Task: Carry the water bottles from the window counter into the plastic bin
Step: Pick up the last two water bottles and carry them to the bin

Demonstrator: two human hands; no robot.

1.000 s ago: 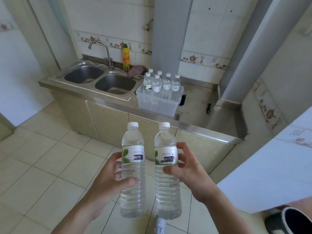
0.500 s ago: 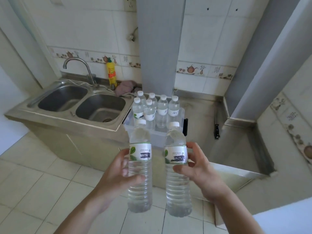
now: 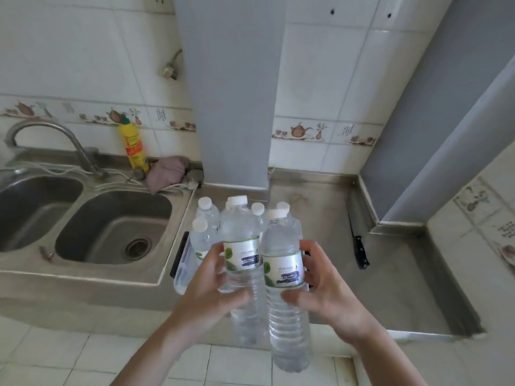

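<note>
Clear plastic water bottles, two of them, held upright side by side at the centre of the head view, above the front edge of a steel counter [image 3: 328, 207]. Left bottle [image 3: 242, 240] gripped by the left hand [image 3: 214, 285], fingers curled round behind its label, thumb across the front just below. Right bottle [image 3: 284, 277] gripped by the right hand [image 3: 320, 288], fingers wrapped round the label's right side, thumb pressed on the front beneath it. Both with white caps and green-and-white labels, bodies touching or very nearly so.

Just behind them, toward 12 o'clock, a clear plastic bin [image 3: 182, 270] on the counter, mostly hidden by the held bottles; black handle visible on its left end. Inside the bin, several more capped bottles [image 3: 204, 218] standing upright, exact count hard to tell.

At 9 o'clock, a double stainless sink [image 3: 111, 227] with a curved faucet [image 3: 50, 135]. At 11 o'clock behind the sink, a yellow squeeze bottle [image 3: 132, 146] upright against the tiled wall, and a crumpled pinkish cloth [image 3: 167, 172] just beside it. At 3 o'clock, a black-handled knife [image 3: 359, 246] lying flat on the counter, well apart from the bin. At 12 o'clock, a grey pillar [image 3: 231, 87] rising from the counter's back edge.
</note>
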